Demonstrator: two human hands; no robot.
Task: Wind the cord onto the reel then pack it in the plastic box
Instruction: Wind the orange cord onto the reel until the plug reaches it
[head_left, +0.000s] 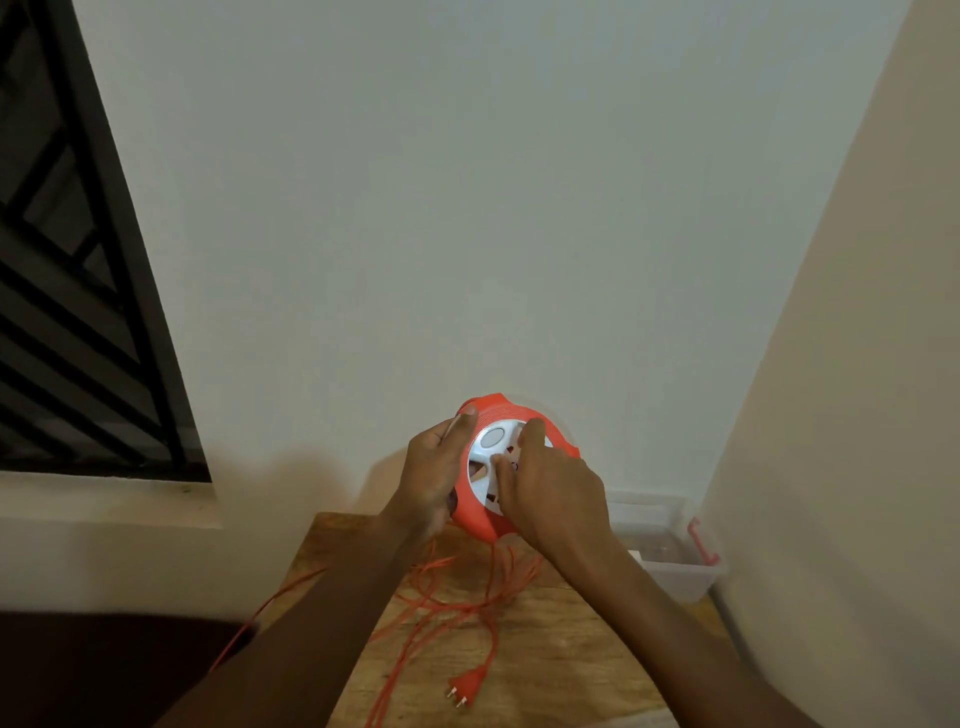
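Pale walls are closing in around a wooden desk. Right of the reel, a clear plastic box is sitting open; contents unclear. Both hands are holding the reel above the desk, white face tilted toward the camera: left hand fingers wrapping its rim, right hand fingers pressing the face. Loose cord is trailing below, plug nearest the camera.

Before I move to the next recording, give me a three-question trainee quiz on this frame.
1. True or false: the plug lies on the wooden table.
2. Which of the hands grips the reel's orange rim: A) left hand B) right hand?
3. Fill in: the plastic box sits to the ____ of the reel, as the person sees it.

Key: 1 true. 2 A; the right rests on the white face. 3 right. Much cord lies loose.
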